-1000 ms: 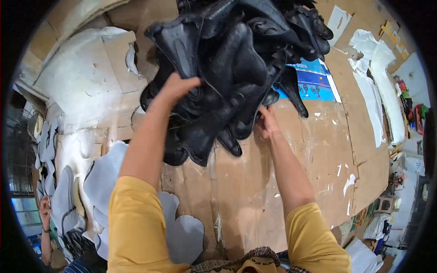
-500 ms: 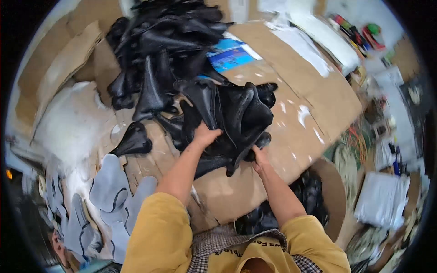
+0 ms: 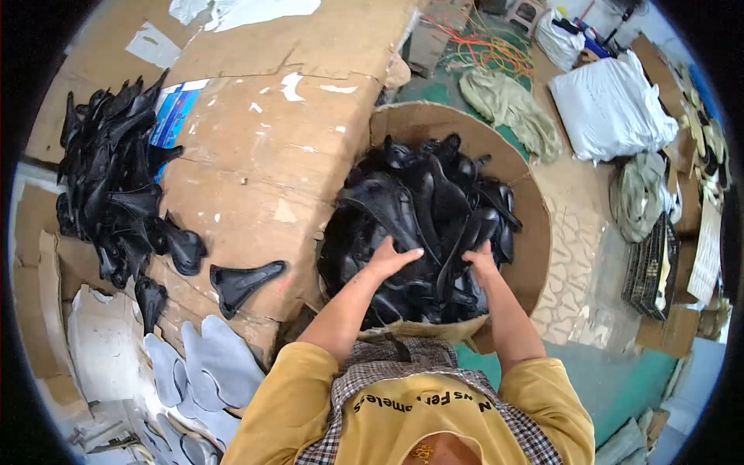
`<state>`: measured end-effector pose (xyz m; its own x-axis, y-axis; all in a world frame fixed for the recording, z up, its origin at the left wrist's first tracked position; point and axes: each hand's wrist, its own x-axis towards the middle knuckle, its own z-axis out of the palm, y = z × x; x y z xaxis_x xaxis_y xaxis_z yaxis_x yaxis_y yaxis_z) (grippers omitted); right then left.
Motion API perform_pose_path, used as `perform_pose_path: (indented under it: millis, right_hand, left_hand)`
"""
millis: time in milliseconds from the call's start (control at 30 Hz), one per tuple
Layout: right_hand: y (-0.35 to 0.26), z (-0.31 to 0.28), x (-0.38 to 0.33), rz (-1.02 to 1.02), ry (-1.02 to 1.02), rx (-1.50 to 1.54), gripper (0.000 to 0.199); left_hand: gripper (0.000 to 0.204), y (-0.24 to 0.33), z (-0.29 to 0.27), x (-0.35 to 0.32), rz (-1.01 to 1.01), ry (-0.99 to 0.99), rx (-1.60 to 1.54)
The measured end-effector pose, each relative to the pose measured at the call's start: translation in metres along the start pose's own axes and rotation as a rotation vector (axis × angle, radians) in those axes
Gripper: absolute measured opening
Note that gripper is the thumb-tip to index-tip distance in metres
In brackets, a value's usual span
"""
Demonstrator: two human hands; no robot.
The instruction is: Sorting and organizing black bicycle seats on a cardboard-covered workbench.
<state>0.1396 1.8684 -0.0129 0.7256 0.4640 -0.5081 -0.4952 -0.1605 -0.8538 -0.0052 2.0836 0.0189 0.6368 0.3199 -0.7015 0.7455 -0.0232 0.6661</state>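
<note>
A cardboard-covered table (image 3: pixel 256 155) fills ten o'clock. The armful of black saddle shells (image 3: pixel 422 225) I held over it now sits in the round bin (image 3: pixel 535 232) at center; my left hand (image 3: pixel 391 260) and right hand (image 3: pixel 480 260) press flat, fingers spread.

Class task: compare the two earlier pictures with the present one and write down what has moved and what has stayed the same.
The armful of black moulded saddle-shaped shells has gone from the cardboard-covered table rightward and down into the round cardboard drum. The left hand and right hand went with it and now rest on top of the load. The black heap on the table's left and the pale grey foam cut-outs stayed put.
</note>
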Motion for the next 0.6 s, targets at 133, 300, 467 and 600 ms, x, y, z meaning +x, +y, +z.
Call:
perform_pose_path:
  millis: [133, 300, 467, 600]
  right_hand:
    - [0.070, -0.103, -0.042, 0.173, 0.380, -0.473, 0.074]
    - [0.113, -0.127, -0.099, 0.108, 0.256, -0.946, 0.066]
    - [0.143, -0.071, -0.096, 0.126, -0.226, -1.039, 0.060]
    - [0.120, -0.027, -0.072, 0.332, -0.257, -1.308, 0.045]
  left_hand:
    - [0.076, -0.034, 0.007, -0.026, 0.093, 0.060, -0.008]
    - [0.025, -0.134, -0.054, -0.100, 0.114, 0.589, -0.130]
    - [0.030, -0.225, -0.068, -0.148, -0.352, 0.599, -0.217]
    - [0.052, -0.244, -0.043, -0.139, -0.593, 0.578, -0.514]
